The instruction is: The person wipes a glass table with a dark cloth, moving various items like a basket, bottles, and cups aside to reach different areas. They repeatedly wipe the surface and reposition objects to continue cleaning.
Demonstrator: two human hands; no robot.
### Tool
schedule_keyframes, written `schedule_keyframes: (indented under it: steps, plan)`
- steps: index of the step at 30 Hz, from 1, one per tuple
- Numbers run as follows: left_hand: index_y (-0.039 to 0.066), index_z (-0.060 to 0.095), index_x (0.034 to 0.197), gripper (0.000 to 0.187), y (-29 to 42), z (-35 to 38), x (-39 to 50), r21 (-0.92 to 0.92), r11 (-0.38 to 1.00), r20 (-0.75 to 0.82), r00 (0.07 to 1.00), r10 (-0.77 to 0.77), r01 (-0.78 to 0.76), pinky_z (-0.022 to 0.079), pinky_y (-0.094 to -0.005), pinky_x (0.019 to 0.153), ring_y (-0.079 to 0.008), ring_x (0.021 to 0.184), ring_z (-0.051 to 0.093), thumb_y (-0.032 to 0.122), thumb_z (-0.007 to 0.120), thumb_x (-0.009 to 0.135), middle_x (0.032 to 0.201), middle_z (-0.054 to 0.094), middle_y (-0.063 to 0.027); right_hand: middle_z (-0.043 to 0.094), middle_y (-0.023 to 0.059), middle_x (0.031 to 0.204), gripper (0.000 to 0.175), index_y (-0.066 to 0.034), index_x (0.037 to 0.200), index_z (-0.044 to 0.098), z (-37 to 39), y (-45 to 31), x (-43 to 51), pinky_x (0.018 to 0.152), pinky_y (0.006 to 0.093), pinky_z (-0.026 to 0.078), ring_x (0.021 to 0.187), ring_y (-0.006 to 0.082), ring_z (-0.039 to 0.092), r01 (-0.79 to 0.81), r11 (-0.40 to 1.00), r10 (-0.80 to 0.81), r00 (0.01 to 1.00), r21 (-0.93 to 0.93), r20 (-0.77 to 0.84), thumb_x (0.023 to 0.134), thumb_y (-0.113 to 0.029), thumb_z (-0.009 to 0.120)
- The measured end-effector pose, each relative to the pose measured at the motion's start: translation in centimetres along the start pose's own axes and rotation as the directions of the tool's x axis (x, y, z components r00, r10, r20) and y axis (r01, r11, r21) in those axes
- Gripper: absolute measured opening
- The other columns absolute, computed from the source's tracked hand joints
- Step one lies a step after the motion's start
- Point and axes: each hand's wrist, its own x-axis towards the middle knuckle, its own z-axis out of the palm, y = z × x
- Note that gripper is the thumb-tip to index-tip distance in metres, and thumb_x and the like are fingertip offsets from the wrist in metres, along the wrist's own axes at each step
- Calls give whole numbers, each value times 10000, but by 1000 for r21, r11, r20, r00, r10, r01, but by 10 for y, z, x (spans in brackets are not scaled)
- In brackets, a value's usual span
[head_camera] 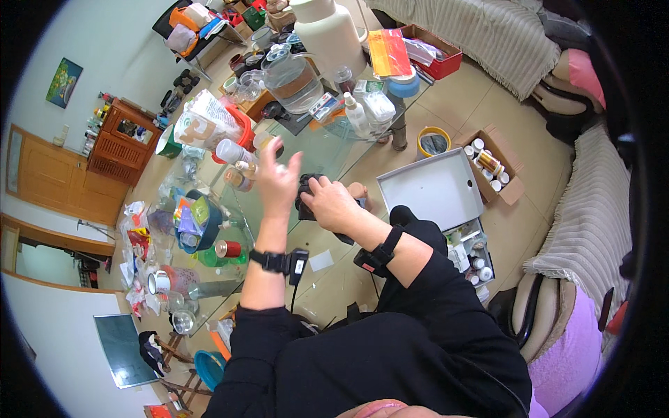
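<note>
My right hand presses its fingers into a crumpled black cloth item at the near edge of the glass table. How much of the cloth it grips lies hidden under the palm. My left hand is raised just left of the cloth, its fingers spread and holding nothing. Left of that hand are a clear white-capped bottle, a small bottle with a pale cap and an amber jar.
A glass water jug and a large cream-coloured jug stand at the far end. A blue basin of packets sits left. On the floor to the right are an open white box lid and a carton of bottles.
</note>
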Motion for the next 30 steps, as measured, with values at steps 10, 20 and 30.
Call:
schedule_keyframes:
  steps: [10,20,30]
  plan:
    - [87,537,1368,682,29,135,57,-233,968,313,950,-11,88,537,-339,775,-208,865,698,258,853,788,1170,732,-126,669,40,1118,278,-151,1070,726,16,41,17,749,397,521,1140,287,568,-82,996,82,996,25,20,815,-243,663]
    - [30,589,1144,391,-14,110,58,-271,958,121,991,-64,95,541,-365,790,-260,876,718,215,780,858,1043,738,-136,624,50,1078,198,-169,1004,730,0,61,22,789,416,502,1062,270,569,-125,992,125,992,32,10,838,-211,630]
    - [7,596,1179,461,-76,18,33,63,996,3,998,-67,66,540,-419,832,-336,958,719,252,795,844,1078,728,-188,605,113,1081,213,-109,1034,694,-2,93,62,797,421,521,1058,300,584,-299,953,291,949,-50,-122,838,-169,635]
